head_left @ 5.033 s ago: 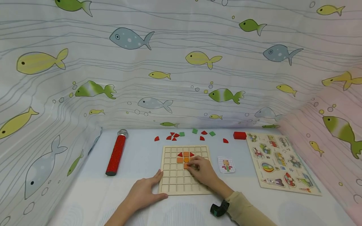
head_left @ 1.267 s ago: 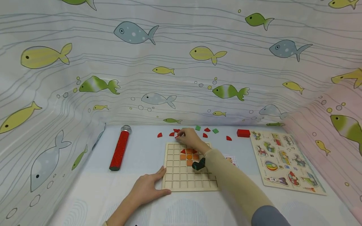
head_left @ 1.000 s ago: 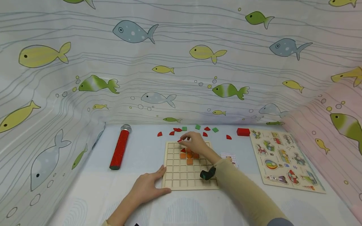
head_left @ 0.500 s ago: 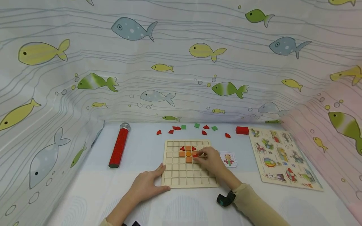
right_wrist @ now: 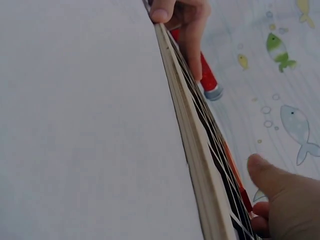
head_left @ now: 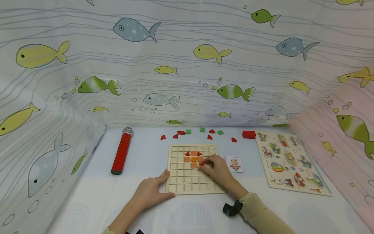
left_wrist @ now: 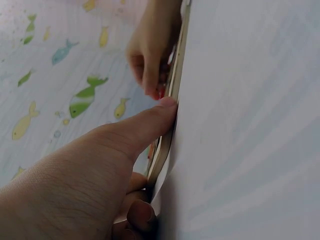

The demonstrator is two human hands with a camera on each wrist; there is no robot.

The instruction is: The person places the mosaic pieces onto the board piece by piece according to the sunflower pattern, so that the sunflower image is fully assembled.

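Our right hand (head_left: pixel 215 168) pinches a small red tile (head_left: pixel 201 164), light and stiff, by its edges; left hand (head_left: pixel 152 192), fingers relaxed, steadies the wooden grid board (head_left: pixel 178 182).

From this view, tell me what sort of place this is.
Probably a children's play corner: a fish-print curtain encloses the table, a wooden grid board holds coloured tiles, and a peg puzzle lies alongside.

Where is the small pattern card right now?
In the head view, the pattern card lies flat on the table between the wooden grid board on its left and the animal peg puzzle on its right, just beyond the right hand.
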